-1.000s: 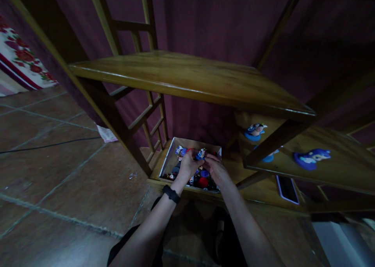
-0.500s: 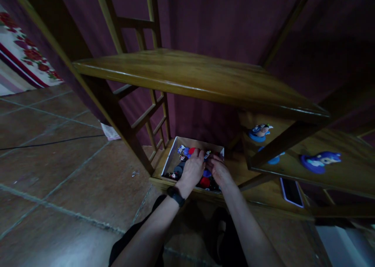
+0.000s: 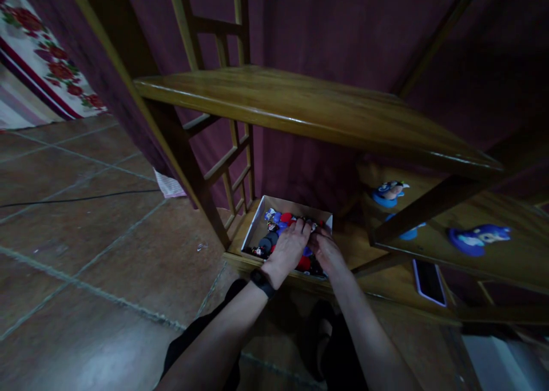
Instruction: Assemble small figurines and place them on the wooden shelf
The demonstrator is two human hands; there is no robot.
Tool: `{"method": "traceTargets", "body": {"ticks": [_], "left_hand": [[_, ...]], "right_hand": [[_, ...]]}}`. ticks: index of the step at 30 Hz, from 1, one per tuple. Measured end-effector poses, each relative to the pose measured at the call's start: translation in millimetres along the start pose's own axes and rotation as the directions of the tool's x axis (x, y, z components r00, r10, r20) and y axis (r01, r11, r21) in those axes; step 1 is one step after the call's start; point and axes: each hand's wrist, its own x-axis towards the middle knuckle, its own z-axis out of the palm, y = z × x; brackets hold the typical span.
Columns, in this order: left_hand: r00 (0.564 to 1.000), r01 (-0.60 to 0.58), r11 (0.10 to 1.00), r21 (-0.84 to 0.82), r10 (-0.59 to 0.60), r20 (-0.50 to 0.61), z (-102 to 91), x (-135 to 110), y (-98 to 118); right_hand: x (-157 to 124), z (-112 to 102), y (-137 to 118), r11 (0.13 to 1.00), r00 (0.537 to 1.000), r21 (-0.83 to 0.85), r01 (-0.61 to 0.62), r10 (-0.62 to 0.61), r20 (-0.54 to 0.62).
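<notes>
A shallow cardboard box (image 3: pixel 256 222) with white edges stands on the low wooden shelf, holding several small figurines (image 3: pixel 271 214) in blue, red and black, with round bases. Both of my hands are inside it, close together over its right half. My left hand (image 3: pixel 291 246), with a dark band at the wrist, has its fingers curled at a small figurine (image 3: pixel 313 227) with light and dark parts. My right hand (image 3: pixel 326 251) meets it from the right, fingers bent around the same spot. The fingers partly hide this figurine and those beneath.
Above the box runs a wooden shelf board (image 3: pixel 300 102). On a shelf to the right lie blue-based figurines, one with a blue top (image 3: pixel 480 238) and another (image 3: pixel 390 192) farther back. A phone (image 3: pixel 429 282) rests on the low board. A cable (image 3: pixel 86 199) crosses the tiled floor.
The view has shifted slightly, so the scene sits a little farther right. My hands remain together in the box, and the left fingers are now nearer the right hand.
</notes>
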Motion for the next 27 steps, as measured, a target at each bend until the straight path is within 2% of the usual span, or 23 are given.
{"method": "traceTargets", "body": {"ticks": [12,15,17,20,23,25,27], "left_hand": [[0.999,-0.033,0.992,-0.119,0.035,0.014,5.2,-2.7,10.4],[0.999,-0.037,0.979,-0.2,0.044,0.026,8.4,-3.0,12.5],[1.0,0.002,0.954,-0.299,0.005,0.021,11.4,-1.9,11.6],[0.994,0.092,0.867,-0.49,-0.108,-0.004,16.7,3.4,5.2],[0.979,0.155,0.732,-0.664,-0.206,0.001,23.1,11.6,-4.4],[0.96,0.21,0.603,-0.77,-0.275,0.047,28.4,15.9,-9.3],[0.94,0.241,0.435,-0.868,-0.327,0.097,33.8,18.1,-11.2]], "right_hand": [[-6.8,-12.1,-1.9,0.999,0.999,-0.022,0.037,-0.038,-0.034],[-8.2,-16.3,-0.3,0.999,0.998,-0.009,0.037,-0.037,-0.046],[-9.1,-17.6,-0.3,0.999,0.998,0.011,0.045,-0.045,-0.035],[-10.0,-17.1,-2.1,0.999,0.999,0.004,0.043,-0.043,-0.02],[-10.6,-16.3,-3.1,1.0,0.998,-0.005,0.019,-0.019,-0.059],[-11.5,-17.5,-2.4,1.0,0.996,0.013,0.024,-0.022,-0.086],[-13.1,-19.7,-1.2,0.998,0.994,0.031,0.048,-0.045,-0.102]]}}
